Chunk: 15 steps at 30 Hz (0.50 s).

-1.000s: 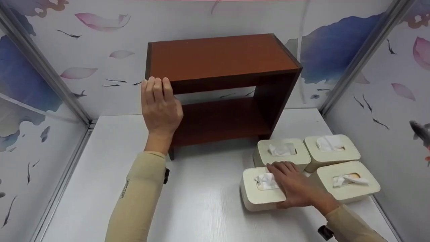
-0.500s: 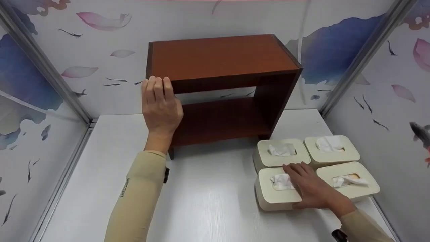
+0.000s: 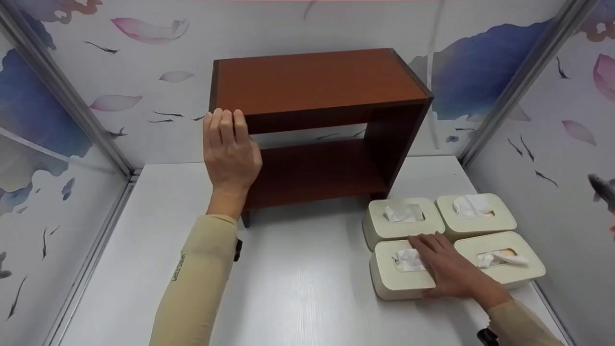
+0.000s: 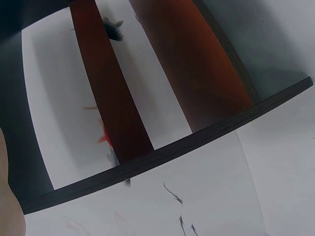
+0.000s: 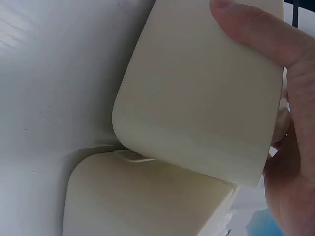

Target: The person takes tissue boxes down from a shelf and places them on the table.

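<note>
My left hand [image 3: 231, 149] holds the front left corner of a reddish-brown wooden shelf [image 3: 317, 81], fingertips at its top edge and thumb hidden. In the left wrist view, a bit of that hand shows at the lower left beside the shelf's dark board [image 4: 197, 135]. My right hand [image 3: 449, 269] grips a cream tissue box [image 3: 396, 278] from above, fingers at the far side and thumb on the near wall. A tissue sticks out of its slot. The right wrist view shows the thumb [image 5: 256, 29] pressed on the box's smooth wall.
Three more cream tissue boxes stand close by: one behind the held box [image 3: 379, 230], one at the back right [image 3: 504, 218], one at the front right [image 3: 523, 276]. All are on the white table [image 3: 288, 288]. Printed wall panels [image 3: 163, 120] enclose the table.
My right hand has slid the gripped tissue box rightward, next to the front right box and in line with the one behind. The left hand has stayed on the shelf corner.
</note>
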Tool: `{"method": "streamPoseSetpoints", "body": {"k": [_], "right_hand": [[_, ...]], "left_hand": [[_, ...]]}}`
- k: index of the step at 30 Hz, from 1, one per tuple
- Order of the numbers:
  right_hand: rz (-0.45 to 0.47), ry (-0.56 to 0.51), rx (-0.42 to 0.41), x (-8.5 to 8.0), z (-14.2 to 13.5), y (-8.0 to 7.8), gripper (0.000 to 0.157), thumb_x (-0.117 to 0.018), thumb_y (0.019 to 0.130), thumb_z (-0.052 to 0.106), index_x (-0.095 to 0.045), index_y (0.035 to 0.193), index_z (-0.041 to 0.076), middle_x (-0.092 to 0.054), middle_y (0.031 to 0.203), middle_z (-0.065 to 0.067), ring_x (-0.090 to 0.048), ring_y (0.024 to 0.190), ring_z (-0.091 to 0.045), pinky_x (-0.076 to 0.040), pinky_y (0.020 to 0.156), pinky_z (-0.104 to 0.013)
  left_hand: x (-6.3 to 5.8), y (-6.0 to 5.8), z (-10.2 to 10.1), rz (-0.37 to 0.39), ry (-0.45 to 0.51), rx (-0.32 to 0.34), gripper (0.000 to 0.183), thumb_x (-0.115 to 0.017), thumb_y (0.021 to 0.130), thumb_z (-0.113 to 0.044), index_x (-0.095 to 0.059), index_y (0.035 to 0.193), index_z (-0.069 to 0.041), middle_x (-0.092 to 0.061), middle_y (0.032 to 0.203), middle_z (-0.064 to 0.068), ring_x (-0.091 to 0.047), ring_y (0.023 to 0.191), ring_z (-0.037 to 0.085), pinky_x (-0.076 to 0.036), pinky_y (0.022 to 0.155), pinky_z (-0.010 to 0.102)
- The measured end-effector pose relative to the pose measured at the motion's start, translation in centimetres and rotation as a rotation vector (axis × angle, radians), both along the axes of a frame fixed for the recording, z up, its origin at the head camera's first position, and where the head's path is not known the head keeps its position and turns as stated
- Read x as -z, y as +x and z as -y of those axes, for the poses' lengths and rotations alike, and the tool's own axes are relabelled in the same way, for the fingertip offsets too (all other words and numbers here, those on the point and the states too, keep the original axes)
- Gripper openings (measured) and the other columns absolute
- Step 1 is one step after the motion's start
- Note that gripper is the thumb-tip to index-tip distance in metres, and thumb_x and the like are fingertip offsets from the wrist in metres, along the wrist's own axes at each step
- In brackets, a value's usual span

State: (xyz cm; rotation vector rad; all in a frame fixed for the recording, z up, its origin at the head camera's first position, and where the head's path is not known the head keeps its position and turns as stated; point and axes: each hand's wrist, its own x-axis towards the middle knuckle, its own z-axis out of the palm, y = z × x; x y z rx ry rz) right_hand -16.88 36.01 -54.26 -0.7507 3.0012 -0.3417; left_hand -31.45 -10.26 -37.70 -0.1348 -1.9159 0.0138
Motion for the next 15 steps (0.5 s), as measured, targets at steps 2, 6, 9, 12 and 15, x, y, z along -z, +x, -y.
{"method": "streamPoseSetpoints", "body": {"k": [2,6,9,12,15], "right_hand": [[-0.007,0.006,-0.001,0.19,-0.05,-0.05,0.128,-0.094,0.047,0.048,-0.031,0.153,0.014,-0.040,0.147,-0.007,-0.030,0.139,-0.028,-0.030,0.113,-0.049],[-0.017,0.012,-0.004,0.48,-0.17,-0.13,0.130,-0.094,0.046,0.050,-0.029,0.154,0.014,-0.039,0.148,-0.003,-0.032,0.137,-0.021,-0.034,0.110,-0.045],[-0.041,0.008,-0.013,0.72,-0.28,-0.11,0.131,-0.094,0.046,0.051,-0.030,0.153,0.012,-0.040,0.147,-0.004,-0.034,0.136,-0.023,-0.034,0.109,-0.047],[-0.076,0.003,-0.027,0.80,-0.34,-0.04,0.130,-0.094,0.045,0.050,-0.032,0.152,0.011,-0.042,0.146,-0.006,-0.036,0.134,-0.025,-0.036,0.106,-0.048],[-0.091,-0.002,-0.036,0.55,-0.28,-0.07,0.128,-0.095,0.044,0.047,-0.034,0.151,0.009,-0.043,0.144,-0.008,-0.038,0.132,-0.027,-0.036,0.105,-0.050]], "left_hand": [[-0.01,0.05,0.04,-0.001,-0.002,-0.005,0.035,-0.042,0.094,-0.015,-0.048,0.127,-0.004,-0.053,0.122,0.016,-0.051,0.123,0.031,-0.035,0.117,0.041],[-0.08,0.08,0.08,-0.001,-0.003,-0.002,0.035,-0.042,0.094,-0.014,-0.048,0.127,-0.004,-0.053,0.122,0.016,-0.051,0.123,0.031,-0.035,0.117,0.041],[-0.13,0.09,0.05,0.001,0.000,0.010,0.035,-0.041,0.093,-0.013,-0.048,0.126,-0.004,-0.053,0.121,0.016,-0.051,0.123,0.031,-0.035,0.118,0.041],[-0.17,0.21,0.03,0.011,0.000,0.019,0.035,-0.041,0.094,-0.013,-0.049,0.126,-0.004,-0.053,0.121,0.016,-0.051,0.123,0.031,-0.035,0.118,0.041],[-0.25,0.43,0.13,0.035,0.001,0.020,0.036,-0.039,0.094,-0.015,-0.048,0.127,-0.004,-0.053,0.122,0.016,-0.050,0.124,0.031,-0.034,0.118,0.041]]}}
